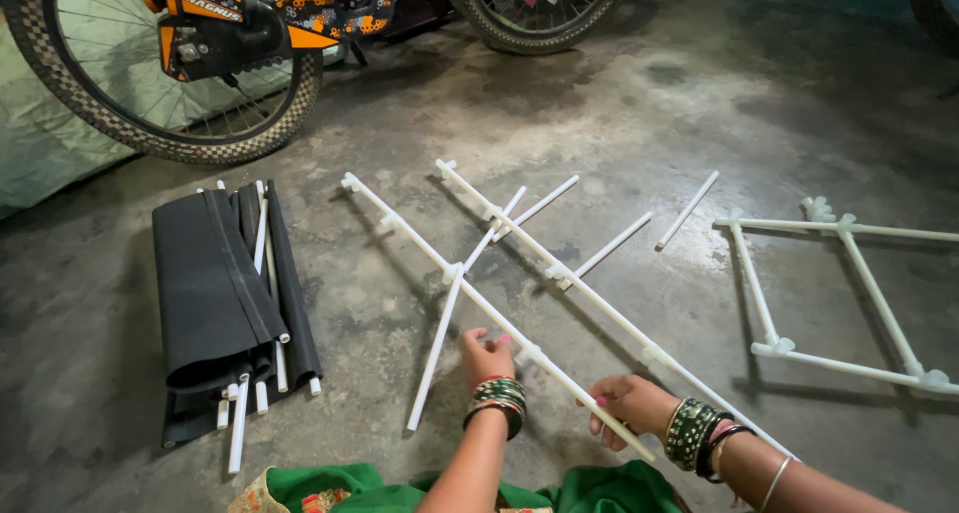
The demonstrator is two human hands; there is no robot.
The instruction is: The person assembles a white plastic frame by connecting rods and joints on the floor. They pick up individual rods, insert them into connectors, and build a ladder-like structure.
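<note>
Bicycle (230, 53): parked at the far edge of the concrete floor (619, 103).
Black fabric bundle (225, 303): folded around white rods, lying left of the hands.
Square frame (839, 293): white tubes, far right.
Long white rail (450, 273): lies diagonally on the floor, connectors along it.
Right hand (624, 408): fingers closed around the rail's near end.
Left hand (486, 358): rests on the rail at a connector, fingers curled; whether it clasps it cannot be told.

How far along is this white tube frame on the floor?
Done, by the look: a square section lies joined at the right. In hand: the left hand and right hand grip one long jointed rail; a second rail lies beside it. Left: a loose tube and the black fabric bundle with more tubes.
</note>
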